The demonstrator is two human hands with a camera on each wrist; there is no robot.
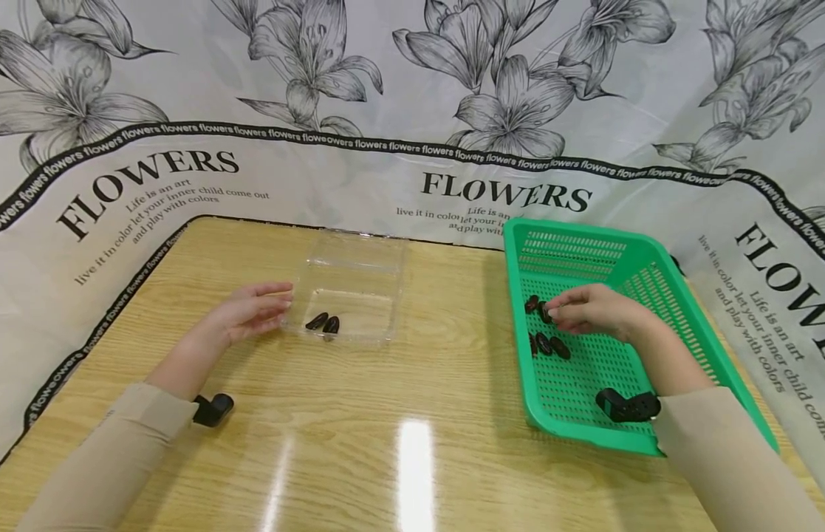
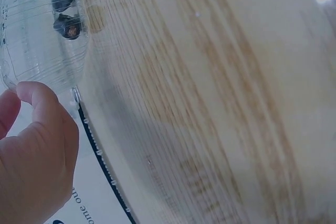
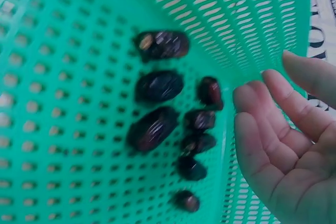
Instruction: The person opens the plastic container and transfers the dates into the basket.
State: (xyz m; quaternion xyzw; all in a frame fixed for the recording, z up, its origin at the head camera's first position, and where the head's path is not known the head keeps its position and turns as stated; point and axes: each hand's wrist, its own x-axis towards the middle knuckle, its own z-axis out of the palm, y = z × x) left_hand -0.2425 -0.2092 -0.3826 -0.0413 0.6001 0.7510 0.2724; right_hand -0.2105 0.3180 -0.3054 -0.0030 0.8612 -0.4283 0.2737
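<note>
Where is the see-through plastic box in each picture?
Head view: the clear box sits mid-table, the left hand touching its left side.
Left wrist view: top left corner, fingertips against its wall.
Right wrist view: not in it; only the green basket shows there.
Shared landmark: the two dark dates inside the box, also seen at.

Wooden table, flower-printed cloth draped behind and around it
</note>
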